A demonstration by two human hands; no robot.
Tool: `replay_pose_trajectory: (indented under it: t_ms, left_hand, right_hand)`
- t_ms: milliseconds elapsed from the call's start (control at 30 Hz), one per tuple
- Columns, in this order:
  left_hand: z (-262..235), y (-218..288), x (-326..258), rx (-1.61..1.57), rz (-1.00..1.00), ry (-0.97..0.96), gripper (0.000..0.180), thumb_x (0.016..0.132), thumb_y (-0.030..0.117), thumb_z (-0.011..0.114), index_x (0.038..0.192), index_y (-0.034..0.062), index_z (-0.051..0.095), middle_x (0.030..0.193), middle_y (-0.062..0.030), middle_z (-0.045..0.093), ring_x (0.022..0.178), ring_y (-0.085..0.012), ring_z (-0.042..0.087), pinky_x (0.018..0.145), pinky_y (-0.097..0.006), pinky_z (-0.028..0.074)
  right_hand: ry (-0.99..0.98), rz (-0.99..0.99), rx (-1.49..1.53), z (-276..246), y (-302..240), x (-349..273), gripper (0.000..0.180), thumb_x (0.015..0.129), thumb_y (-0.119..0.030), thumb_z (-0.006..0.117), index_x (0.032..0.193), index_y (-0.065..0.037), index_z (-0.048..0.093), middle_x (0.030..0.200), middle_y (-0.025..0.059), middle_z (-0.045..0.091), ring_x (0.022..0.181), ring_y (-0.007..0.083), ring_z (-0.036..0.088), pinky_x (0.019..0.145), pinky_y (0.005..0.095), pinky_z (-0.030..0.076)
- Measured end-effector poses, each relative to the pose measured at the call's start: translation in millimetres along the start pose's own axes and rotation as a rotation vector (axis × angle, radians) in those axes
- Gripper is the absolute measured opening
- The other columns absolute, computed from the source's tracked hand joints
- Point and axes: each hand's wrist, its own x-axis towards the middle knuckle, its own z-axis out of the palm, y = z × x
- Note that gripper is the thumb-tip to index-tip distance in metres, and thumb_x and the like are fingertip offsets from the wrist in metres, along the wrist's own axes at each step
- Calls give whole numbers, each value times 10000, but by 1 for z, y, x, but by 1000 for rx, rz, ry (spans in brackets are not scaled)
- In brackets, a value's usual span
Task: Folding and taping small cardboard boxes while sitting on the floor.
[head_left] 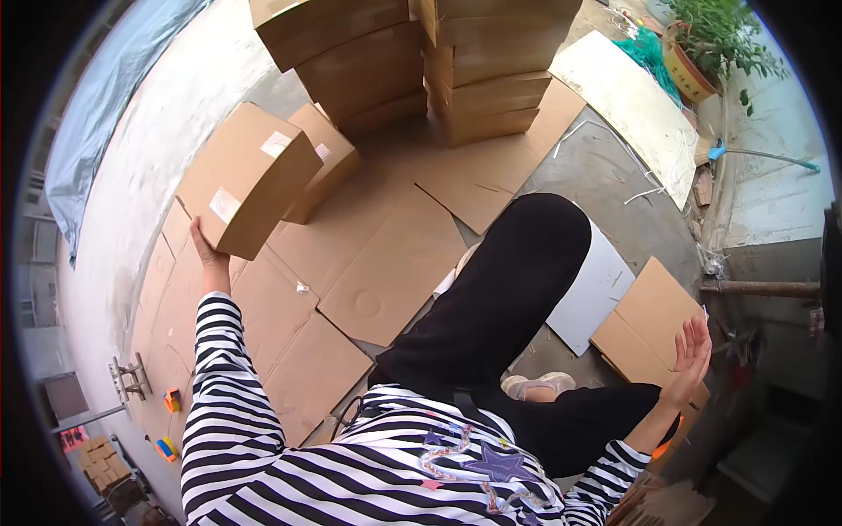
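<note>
At the left, my left hand holds the near lower corner of a closed cardboard box, which stands tilted with pieces of clear tape on it. Part of that hand's fingers is hidden behind the box. Just beyond it, touching or nearly so, stands a second cardboard box. Over at the right, my right hand is raised with its fingers stretched out and nothing in it. It is nearest to a folded cardboard sheet on the floor.
Tall stacks of cardboard boxes rise ahead on flattened cardboard. Near my bent leg lies a white board. Two tape dispensers lie at the far left. A pale panel and a potted plant are at the back right.
</note>
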Motion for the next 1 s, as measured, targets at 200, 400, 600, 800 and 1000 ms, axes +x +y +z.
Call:
replay_pose_trajectory:
  t_ms: [200, 400, 600, 800, 1000]
  left_hand:
    - [11, -31, 55, 103, -53, 0, 622, 795, 509, 506, 1217, 55, 455, 1137, -106, 547, 1050, -251, 522, 878, -362, 435]
    - [9, -79, 103, 223, -162, 174, 612, 783, 530, 565, 1235, 131, 458, 1174, -66, 514, 1068, -235, 494, 863, -331, 424]
    - [-59, -55, 153, 555, -187, 83, 466, 819, 423, 604, 1171, 139, 494, 1026, -35, 509, 974, -219, 501, 761, -395, 440]
    - [3, -74, 97, 1227, 321, 655, 575, 840, 332, 527, 1182, -126, 464, 1077, -261, 570, 958, -330, 580, 827, -383, 465]
    - [191, -118, -129, 994, 748, -449, 354, 924, 87, 465, 1261, -10, 411, 1243, -131, 449, 1076, -215, 497, 917, -302, 428]
  right_hand:
    - [-11, 56, -89, -4, 8, -14, 482, 964, -369, 315, 1275, -13, 407, 1285, 136, 468, 1184, 223, 463, 989, 324, 362]
    - [39, 96, -179, -12, 5, -31, 471, 964, -376, 323, 1254, -21, 433, 1257, 135, 492, 1156, 214, 488, 960, 311, 392]
    - [6, 102, -158, 6, -1, -22, 447, 967, -358, 334, 1212, -10, 471, 1194, 113, 534, 1089, 186, 525, 910, 292, 417]
    - [162, 176, -247, -61, 5, 7, 433, 949, -361, 393, 1183, -12, 497, 1156, 94, 550, 1061, 167, 530, 883, 281, 419]
    - [340, 340, -333, -188, 121, 65, 252, 885, -283, 508, 921, -45, 584, 769, -6, 549, 615, 54, 497, 436, 200, 340]
